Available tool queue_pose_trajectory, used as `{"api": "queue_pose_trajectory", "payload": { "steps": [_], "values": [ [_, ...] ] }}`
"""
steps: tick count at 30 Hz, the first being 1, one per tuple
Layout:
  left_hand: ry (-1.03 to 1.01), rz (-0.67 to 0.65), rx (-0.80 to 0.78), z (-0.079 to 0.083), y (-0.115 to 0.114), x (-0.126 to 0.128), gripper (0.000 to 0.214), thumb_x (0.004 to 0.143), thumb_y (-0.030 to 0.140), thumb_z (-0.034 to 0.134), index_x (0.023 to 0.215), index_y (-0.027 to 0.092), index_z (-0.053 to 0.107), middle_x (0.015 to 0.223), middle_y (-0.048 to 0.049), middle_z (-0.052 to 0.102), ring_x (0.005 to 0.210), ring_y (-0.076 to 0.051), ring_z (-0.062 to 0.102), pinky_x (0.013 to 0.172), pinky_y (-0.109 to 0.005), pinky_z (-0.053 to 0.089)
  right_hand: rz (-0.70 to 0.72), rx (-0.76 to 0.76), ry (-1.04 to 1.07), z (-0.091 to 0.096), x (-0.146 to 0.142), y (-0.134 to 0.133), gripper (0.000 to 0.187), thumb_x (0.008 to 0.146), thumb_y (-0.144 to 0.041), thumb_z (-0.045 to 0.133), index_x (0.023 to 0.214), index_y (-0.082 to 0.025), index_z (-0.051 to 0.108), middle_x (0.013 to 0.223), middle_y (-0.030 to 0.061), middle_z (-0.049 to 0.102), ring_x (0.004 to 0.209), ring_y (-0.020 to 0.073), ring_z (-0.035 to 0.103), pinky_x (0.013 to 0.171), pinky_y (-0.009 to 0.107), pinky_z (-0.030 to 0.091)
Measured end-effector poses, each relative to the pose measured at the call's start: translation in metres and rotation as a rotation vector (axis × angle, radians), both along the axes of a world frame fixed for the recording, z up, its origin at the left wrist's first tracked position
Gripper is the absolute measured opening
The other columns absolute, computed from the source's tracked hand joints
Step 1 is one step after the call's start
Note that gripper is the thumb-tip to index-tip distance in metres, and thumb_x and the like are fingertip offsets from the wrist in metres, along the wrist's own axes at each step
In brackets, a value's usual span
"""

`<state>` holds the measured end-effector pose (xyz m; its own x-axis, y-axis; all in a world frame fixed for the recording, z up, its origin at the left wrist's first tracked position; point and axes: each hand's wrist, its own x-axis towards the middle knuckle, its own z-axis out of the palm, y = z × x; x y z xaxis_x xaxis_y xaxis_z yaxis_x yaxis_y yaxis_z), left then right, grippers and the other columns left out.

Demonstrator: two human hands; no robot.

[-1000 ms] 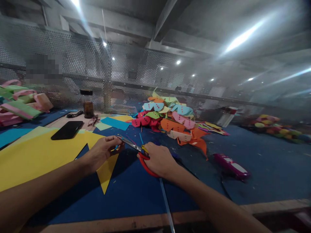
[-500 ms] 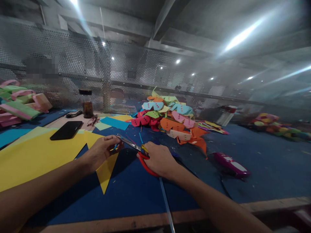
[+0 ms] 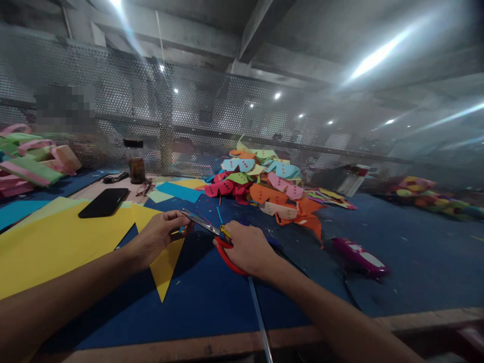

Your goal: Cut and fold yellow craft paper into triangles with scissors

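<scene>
The right hand (image 3: 247,247) grips stiff-looking scissors (image 3: 210,228) by the handles (image 3: 229,259); near their tips (image 3: 191,215), the left hand (image 3: 166,229) pinches a flimsy-looking scrap (image 3: 182,229).

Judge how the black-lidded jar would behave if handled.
The jar would probably tip if pushed near its black lid, being taller than wide. Looking smooth, it may be slippery. Dark contents low inside might steady it.

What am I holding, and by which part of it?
Your right hand holds the scissors by the red handle. Your left hand is near the blade tips; whatever it pinches is too small to identify.
</scene>
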<state>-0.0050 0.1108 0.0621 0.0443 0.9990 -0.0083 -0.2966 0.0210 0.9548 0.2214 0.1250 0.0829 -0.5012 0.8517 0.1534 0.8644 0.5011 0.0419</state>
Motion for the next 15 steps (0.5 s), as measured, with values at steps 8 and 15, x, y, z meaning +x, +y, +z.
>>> {"api": "queue_pose_trajectory", "payload": {
  "steps": [8, 15],
  "values": [
    [-0.021, -0.001, 0.004, -0.0043, 0.0032, -0.0015, 0.025, 0.063, 0.032, 0.088, 0.072, 0.017, 0.071, 0.072, -0.0012, 0.066, 0.069, -0.013, 0.059, 0.070, -0.026, 0.048, 0.018, 0.012, 0.037, -0.0023, 0.0010, 0.0004, 0.033, 0.096, -0.049, 0.050, 0.101, -0.020, 0.066, 0.099, 0.0068, 0.072, 0.086, 0.0248, 0.070, 0.069, 0.031, 0.039],
    [0.007, -0.015, 0.010, -0.0023, 0.0015, -0.0010, 0.023, 0.064, 0.031, 0.087, 0.071, 0.018, 0.070, 0.069, -0.0010, 0.065, 0.066, -0.014, 0.057, 0.068, -0.026, 0.046, 0.022, 0.013, 0.026, -0.0017, 0.0011, 0.0007, 0.034, 0.097, -0.048, 0.050, 0.099, -0.020, 0.067, 0.097, 0.0075, 0.073, 0.085, 0.0248, 0.070, 0.068, 0.031, 0.039]
  ]
}}
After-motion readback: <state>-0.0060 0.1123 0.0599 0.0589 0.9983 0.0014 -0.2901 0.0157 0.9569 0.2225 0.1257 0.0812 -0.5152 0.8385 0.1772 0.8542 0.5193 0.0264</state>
